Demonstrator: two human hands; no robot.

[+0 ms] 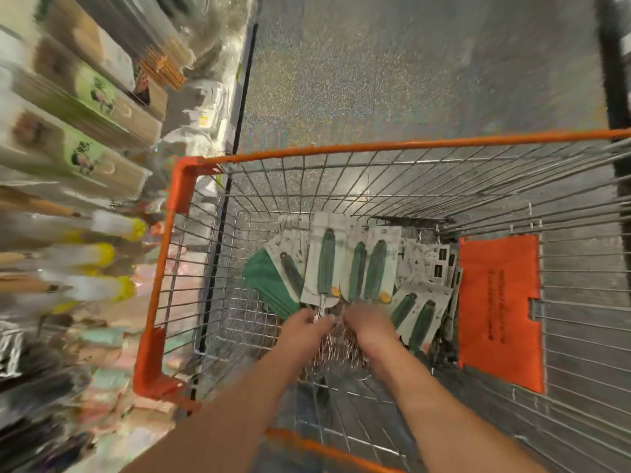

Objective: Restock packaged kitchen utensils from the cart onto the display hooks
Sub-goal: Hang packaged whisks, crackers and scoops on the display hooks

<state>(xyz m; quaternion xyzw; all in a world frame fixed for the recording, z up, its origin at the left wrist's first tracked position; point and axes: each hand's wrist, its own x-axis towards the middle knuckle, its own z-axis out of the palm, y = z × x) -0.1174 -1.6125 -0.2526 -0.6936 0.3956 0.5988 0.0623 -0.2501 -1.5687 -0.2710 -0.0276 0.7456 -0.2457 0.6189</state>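
Over a grey speckled floor [409,80] beside blurred display shelves [78,138] on the left, both hands reach into the orange-rimmed wire cart [341,148], the left hand [309,324] and right hand [367,324] grasping wire whisk ends among six visible green-handled carded whisks [326,264].

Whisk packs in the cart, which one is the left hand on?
The tall single-whisk pack left of centre: the left hand grips its wires just below the card. The twin pack beside it sits above the right hand.
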